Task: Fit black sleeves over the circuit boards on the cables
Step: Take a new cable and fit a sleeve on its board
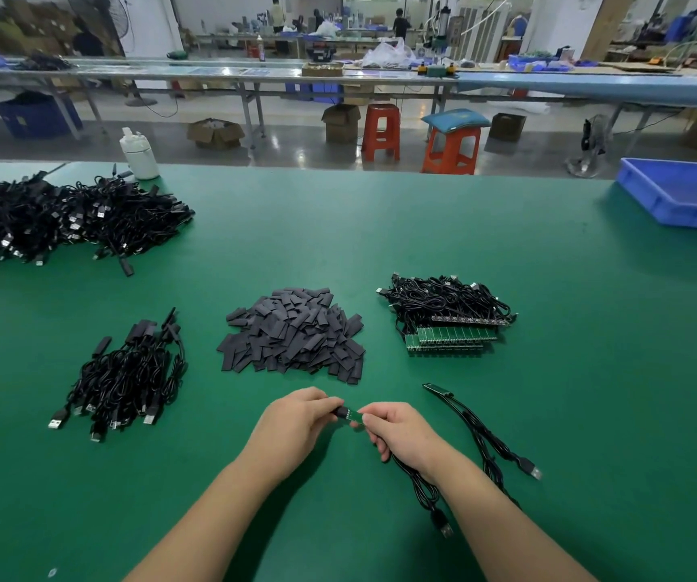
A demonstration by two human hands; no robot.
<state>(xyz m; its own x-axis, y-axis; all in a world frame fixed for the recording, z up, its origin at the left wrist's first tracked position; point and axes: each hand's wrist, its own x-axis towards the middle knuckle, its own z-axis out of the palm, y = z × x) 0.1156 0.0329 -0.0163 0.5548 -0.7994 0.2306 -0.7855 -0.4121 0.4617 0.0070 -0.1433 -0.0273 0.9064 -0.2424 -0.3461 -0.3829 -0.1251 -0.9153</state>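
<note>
both hands meet low over the near middle of the green desk (380, 228). the left hand (296, 426) pinches a black sleeve (340, 412) between thumb and fingertips, its grip narrow and closed on the sleeve. the right hand (401, 434) holds a small green circuit board (355, 418) by its right end, its grip closed on the board, and the sleeve sits partly over the board's left end, with a short green stretch showing between the two hands. the black cable (426, 489) from that board runs down under the right hand and wrist and ends in a usb plug (445, 529) lying on the desk near the right forearm. just right of the hands a second cable (481, 434) lies loose on the desk, its bare board (437, 389) at the far end. farther off, in the middle, is a heap of loose sleeves (292, 336). to its right is a bundle of cables with bare boards (452, 325) lined up side by side. to its left is a small bundle of sleeved cables (128, 375), and at the far left a large pile of cables (57, 216), beside a white bottle (139, 155). a blue tray (683, 195) sits at the far right edge.
</note>
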